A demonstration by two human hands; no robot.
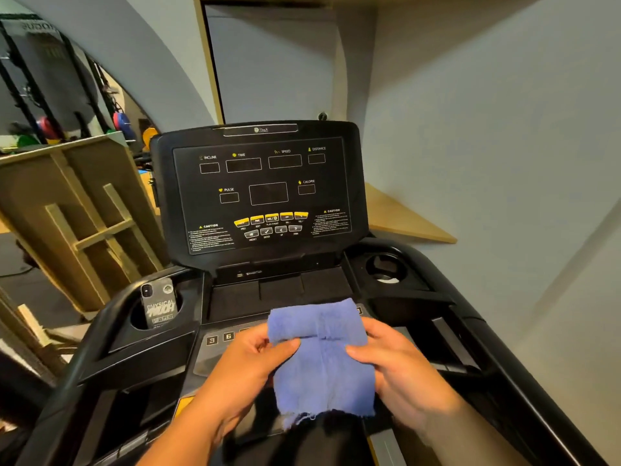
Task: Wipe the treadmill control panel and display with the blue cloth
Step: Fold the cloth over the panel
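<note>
While the phone (pixel 160 306) stands upright in the left cup holder (pixel 148 326), well out to the left of the hands, the left hand (pixel 250 356) pinches the left edge of the blue cloth (pixel 322 354) between thumb and fingers. The cloth hangs between both hands, folded over along its top, its long axis running roughly up and down in the view, with a frayed bottom edge loose below. The right hand (pixel 391 356) grips the cloth's right edge in the same pinching way, so neither hand is free.

The cloth is held just above the lower control panel (pixel 215 341), whose numbered keys show beside the left hand; whether cloth and panel touch cannot be told. The display (pixel 265 193) stands beyond and above the hands, tilted back, wider than tall, and dark. It lies almost straight ahead, a shade left of the cloth's middle, so both hands look about equally near. The right cup holder (pixel 386 269) sits farther right, apart from all this. The likely next move is a reach forward and up, with wiping strokes running side to side along the display's long axis.
</note>
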